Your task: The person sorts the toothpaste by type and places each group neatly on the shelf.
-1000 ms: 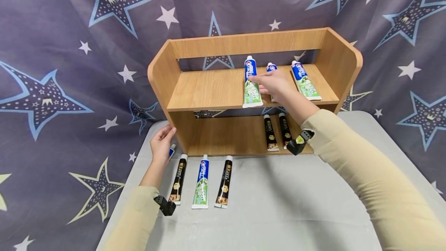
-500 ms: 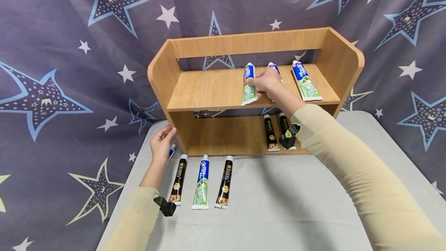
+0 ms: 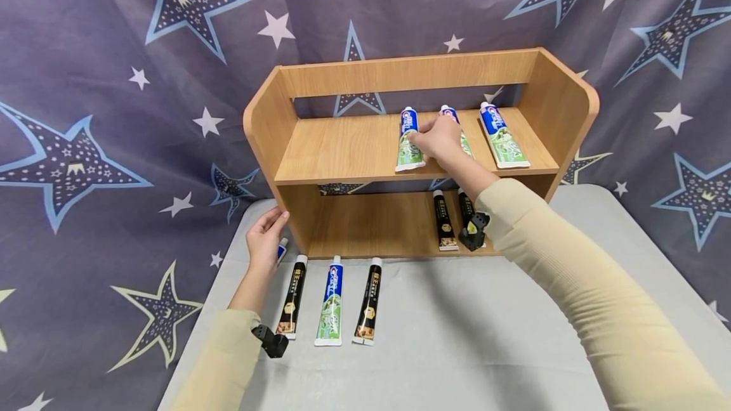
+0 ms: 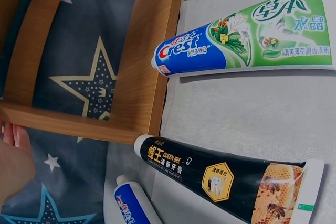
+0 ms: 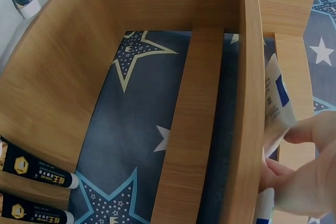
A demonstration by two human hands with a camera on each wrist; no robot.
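Observation:
My right hand (image 3: 441, 138) pinches a blue-and-green Crest toothpaste tube (image 3: 408, 152) on the upper shelf, cap toward the back. In the right wrist view, the same tube (image 5: 277, 103) shows its pale side above the shelf board, with my fingers beside it. Partly behind the hand lies a second Crest tube (image 3: 449, 110); a third (image 3: 504, 141) is farther right. My left hand (image 3: 264, 240) rests its fingertips against the left side panel of the wooden shelf (image 3: 337, 148). In the left wrist view, that hand (image 4: 14, 156) shows only partly, at the panel's outer face.
Two black toothpaste tubes (image 3: 444, 221) lie at the lower shelf's right. On the grey cloth (image 3: 434, 347) in front are a black tube (image 3: 292, 297), a Crest tube (image 3: 329, 303) and another black tube (image 3: 368, 302). One more Crest tube (image 4: 134, 203) lies beside the left panel.
My right hand has lowered the Crest tube onto the upper shelf and moved it slightly back. The left hand stays at the side panel.

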